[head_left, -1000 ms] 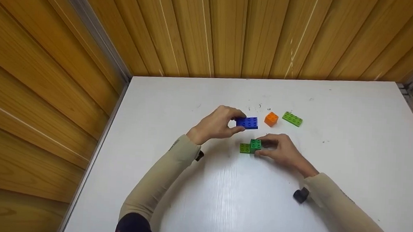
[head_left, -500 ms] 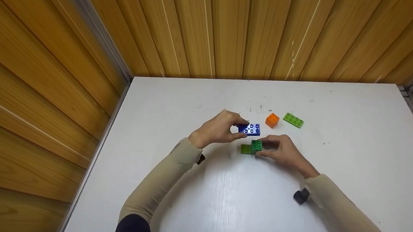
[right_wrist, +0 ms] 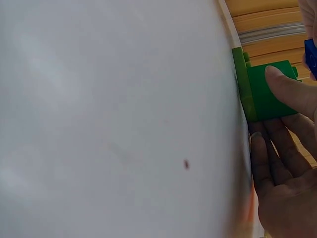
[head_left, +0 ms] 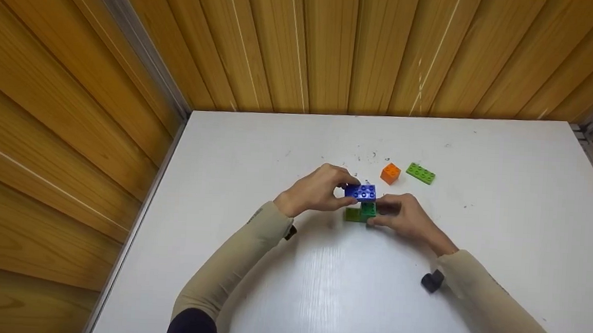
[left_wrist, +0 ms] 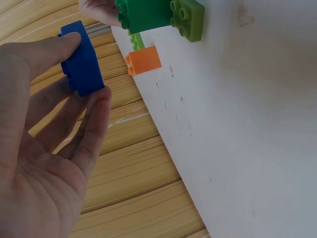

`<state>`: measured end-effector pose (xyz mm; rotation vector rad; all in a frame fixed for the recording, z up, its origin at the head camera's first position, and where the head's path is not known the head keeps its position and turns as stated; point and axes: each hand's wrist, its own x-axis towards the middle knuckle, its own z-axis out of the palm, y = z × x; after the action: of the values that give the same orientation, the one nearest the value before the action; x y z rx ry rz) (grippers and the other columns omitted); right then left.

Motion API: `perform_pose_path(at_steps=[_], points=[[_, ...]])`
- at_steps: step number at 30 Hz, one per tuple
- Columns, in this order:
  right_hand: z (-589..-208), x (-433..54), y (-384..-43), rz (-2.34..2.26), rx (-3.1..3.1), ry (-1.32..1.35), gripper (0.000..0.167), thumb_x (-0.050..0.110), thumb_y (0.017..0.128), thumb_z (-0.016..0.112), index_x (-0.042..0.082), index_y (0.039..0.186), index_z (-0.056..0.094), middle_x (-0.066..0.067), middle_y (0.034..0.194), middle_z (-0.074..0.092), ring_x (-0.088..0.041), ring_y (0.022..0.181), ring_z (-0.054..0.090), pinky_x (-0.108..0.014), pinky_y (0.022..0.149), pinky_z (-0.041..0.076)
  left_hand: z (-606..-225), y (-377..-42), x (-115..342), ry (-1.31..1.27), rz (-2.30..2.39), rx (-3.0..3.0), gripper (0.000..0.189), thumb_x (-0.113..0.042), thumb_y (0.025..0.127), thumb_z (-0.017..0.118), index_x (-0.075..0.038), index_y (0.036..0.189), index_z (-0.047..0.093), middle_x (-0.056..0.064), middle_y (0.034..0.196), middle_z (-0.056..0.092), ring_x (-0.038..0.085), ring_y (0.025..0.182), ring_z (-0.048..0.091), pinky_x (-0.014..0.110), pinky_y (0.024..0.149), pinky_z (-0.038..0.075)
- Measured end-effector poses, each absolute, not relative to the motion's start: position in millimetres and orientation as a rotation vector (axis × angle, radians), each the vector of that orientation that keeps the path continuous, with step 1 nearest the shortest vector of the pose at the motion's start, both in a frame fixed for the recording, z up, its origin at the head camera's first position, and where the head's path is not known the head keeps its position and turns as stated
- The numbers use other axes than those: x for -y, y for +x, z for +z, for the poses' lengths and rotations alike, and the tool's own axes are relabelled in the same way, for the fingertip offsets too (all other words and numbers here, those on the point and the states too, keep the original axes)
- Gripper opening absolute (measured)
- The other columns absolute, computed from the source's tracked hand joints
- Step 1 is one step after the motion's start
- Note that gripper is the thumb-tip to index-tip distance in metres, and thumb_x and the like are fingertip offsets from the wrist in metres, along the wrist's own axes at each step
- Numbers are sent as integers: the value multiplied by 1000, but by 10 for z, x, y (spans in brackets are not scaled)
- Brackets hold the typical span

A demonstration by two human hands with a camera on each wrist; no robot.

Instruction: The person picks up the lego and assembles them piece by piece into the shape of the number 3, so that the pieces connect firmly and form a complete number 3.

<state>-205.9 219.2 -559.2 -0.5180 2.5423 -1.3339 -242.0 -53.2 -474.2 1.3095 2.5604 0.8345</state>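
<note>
My left hand (head_left: 318,189) pinches a blue toy brick (head_left: 361,192) between thumb and fingers, studs up, raised above the table. In the left wrist view a gap separates the blue brick (left_wrist: 83,59) from the green brick (left_wrist: 146,15). My right hand (head_left: 404,214) holds the dark green square brick (head_left: 368,211), its thumb on one side and fingers on the other. That brick stands on the right half of a flat light green plate brick (head_left: 352,214), whose left studs show bare. From the head, the blue brick overlaps the green one's far edge.
Behind my right hand an orange square brick (head_left: 390,173) lies on the white table (head_left: 269,278). Right of it is another light green plate brick (head_left: 420,173). A wood-panelled wall (head_left: 329,50) rises along the table's back edge.
My left hand has brought the blue brick nearer and slightly right, from behind the green brick to over its far edge. My right hand keeps its grip in the same place.
</note>
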Motion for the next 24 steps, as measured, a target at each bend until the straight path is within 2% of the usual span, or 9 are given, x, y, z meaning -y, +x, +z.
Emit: perform_pose_path(at_steps=[9, 20, 24], points=[[-5579, -2194, -2063, -1315, -2559, -512, 44, 32, 82, 95, 15, 121, 82, -2, 116, 81, -25, 112, 69, -49, 107, 49, -4787, -2413, 497, 1347, 818, -2555, 33, -20, 98, 79, -1, 125, 77, 10, 112, 79, 16, 99, 73, 36, 93, 64], [-5570, -2193, -2056, -1314, -2584, -511, 42, 32, 79, 97, 18, 117, 84, 3, 113, 82, -22, 108, 68, -42, 105, 47, -4828, -2381, 476, 1322, 810, -2545, 33, -20, 98, 79, -2, 126, 76, 9, 115, 78, 14, 103, 73, 31, 94, 63], [-5574, -2193, -2060, -1314, -2581, -504, 43, 32, 79, 97, 18, 117, 84, 2, 115, 82, -23, 112, 68, -45, 108, 47, -4839, -2377, 466, 1314, 805, -2539, 34, -21, 98, 79, -2, 126, 76, 9, 116, 78, 14, 104, 73, 27, 94, 62]])
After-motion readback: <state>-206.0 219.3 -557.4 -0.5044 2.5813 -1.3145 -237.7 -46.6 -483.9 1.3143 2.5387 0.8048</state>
